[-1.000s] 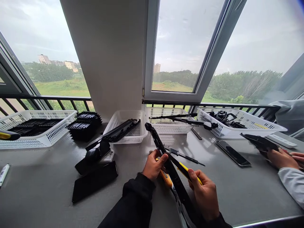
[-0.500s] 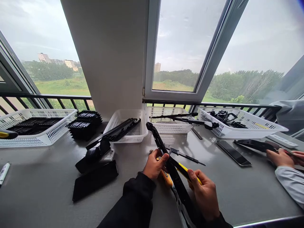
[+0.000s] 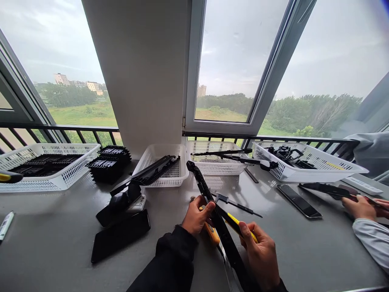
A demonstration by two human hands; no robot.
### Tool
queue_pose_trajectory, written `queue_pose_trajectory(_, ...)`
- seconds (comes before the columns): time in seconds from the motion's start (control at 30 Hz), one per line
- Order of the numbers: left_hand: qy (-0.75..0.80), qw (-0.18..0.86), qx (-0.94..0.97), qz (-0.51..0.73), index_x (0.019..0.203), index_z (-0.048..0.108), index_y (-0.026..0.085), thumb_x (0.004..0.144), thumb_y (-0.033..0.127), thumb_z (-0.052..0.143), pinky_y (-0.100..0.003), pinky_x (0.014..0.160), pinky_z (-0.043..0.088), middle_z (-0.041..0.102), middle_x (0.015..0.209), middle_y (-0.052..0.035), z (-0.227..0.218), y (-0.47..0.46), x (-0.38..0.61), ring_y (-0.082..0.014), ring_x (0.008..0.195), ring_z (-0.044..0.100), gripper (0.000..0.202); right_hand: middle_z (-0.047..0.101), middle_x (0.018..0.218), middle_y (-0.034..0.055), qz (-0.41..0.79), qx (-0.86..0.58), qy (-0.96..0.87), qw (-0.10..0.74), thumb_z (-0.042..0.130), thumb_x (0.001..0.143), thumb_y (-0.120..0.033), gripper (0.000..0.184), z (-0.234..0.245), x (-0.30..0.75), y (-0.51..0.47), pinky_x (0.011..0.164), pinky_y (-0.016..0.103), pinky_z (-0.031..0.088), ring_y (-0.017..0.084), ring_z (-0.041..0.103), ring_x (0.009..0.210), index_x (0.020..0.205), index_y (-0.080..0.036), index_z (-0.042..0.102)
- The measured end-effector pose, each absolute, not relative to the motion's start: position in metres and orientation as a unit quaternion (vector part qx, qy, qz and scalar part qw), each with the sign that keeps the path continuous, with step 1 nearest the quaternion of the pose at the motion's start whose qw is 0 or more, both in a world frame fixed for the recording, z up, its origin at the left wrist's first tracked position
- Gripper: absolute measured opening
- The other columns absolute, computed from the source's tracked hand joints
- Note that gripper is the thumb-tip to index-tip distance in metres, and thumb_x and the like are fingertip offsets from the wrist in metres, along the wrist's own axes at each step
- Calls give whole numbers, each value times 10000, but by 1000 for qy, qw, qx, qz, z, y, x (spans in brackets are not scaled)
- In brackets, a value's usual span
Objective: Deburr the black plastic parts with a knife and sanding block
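Note:
My left hand [image 3: 196,215] is closed around a long black plastic strip [image 3: 223,231], thumb on top, near its upper part. The strip slants from the middle of the view down to the bottom edge. In my right hand [image 3: 261,251] is a yellow-and-black utility knife [image 3: 238,223], its front end against the strip's right edge; the blade itself is hidden. Under the strip lies an orange-handled tool [image 3: 212,234], partly covered. Just beyond my hands a dark caliper [image 3: 235,202] rests on the grey table [image 3: 170,209].
White baskets [image 3: 165,181] with black parts line the back. Stacked black parts [image 3: 109,164] stand at left, near a black phone [image 3: 121,235]. Another phone [image 3: 299,201] lies right. A co-worker's hands [image 3: 361,207] hold a black part [image 3: 326,188]. A marker [image 3: 6,225] sits far left.
The view has tilted up slightly, so the baskets and table items sit a little lower. Both hands keep their grips on the strip and the knife, with hardly any shift.

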State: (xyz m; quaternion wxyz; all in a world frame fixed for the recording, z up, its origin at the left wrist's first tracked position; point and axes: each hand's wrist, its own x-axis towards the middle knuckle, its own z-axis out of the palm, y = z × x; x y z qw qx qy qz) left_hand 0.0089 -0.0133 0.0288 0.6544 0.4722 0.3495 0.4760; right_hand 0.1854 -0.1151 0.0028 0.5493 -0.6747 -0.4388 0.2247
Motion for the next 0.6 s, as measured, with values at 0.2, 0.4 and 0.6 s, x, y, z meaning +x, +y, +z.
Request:
queue_pose_trajectory(0.2, 350, 657, 462, 482, 891, 716, 153, 594, 740, 925, -254, 530, 498, 658, 775, -9, 27, -10, 7, -148, 617, 615, 690, 439, 578, -37, 218, -678, -442, 546, 613, 866, -823, 651, 1, 187, -115, 535, 272, 399, 150, 431, 544, 608, -231, 530)
queue_pose_trajectory(0.4, 347, 666, 424, 506, 871, 716, 159, 633, 783, 877, -224, 540, 428, 589, 687, 36, 26, -3, 1, -98, 582, 503, 688, 474, 570, -30, 223, -658, -456, 556, 653, 861, -770, 617, -4, 187, -117, 520, 265, 376, 147, 439, 539, 593, -229, 530)
queue_pose_trajectory(0.6, 358, 683, 413, 485, 696, 621, 168, 543, 837, 876, -224, 440, 253, 424, 531, 88, 30, 2, -3, -65, 464, 337, 732, 474, 559, -42, 226, -630, -508, 541, 703, 876, -685, 551, -15, 183, -116, 506, 253, 331, 129, 419, 515, 624, -215, 567)
